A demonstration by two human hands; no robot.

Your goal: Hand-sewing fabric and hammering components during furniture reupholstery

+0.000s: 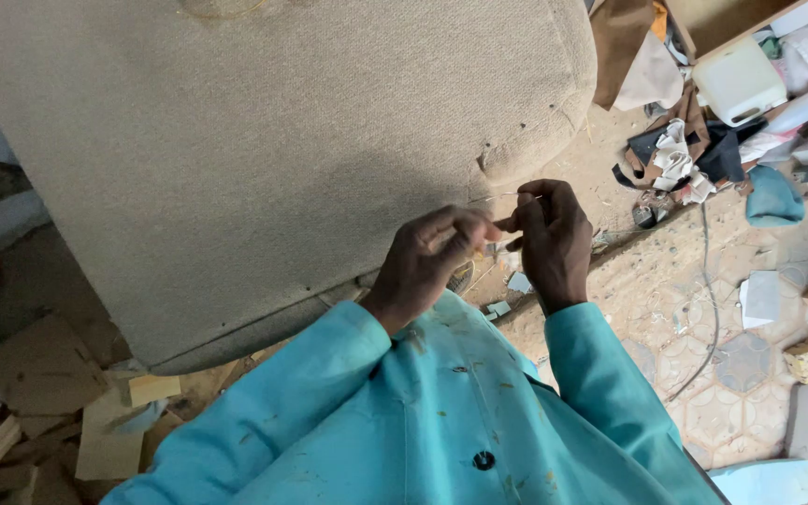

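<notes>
A large beige upholstered cushion (pixel 264 140) fills the upper left, with small holes near its rounded corner. My left hand (pixel 427 260) and my right hand (pixel 551 238) meet just below that corner, fingertips pinched together. A thin pale thread (pixel 493 197) runs from the cushion's edge to my right hand, which seems to hold a needle at its fingertips. My left hand pinches the thread near the right fingers. Both arms wear light blue sleeves (pixel 329 374).
Scraps of brown, white and dark fabric (pixel 675 154) lie at the upper right beside a white plastic container (pixel 739 82). A cable (pixel 708 281) trails over the patterned tile floor (pixel 741 393). Cardboard and wood offcuts (pixel 67 402) lie at the lower left.
</notes>
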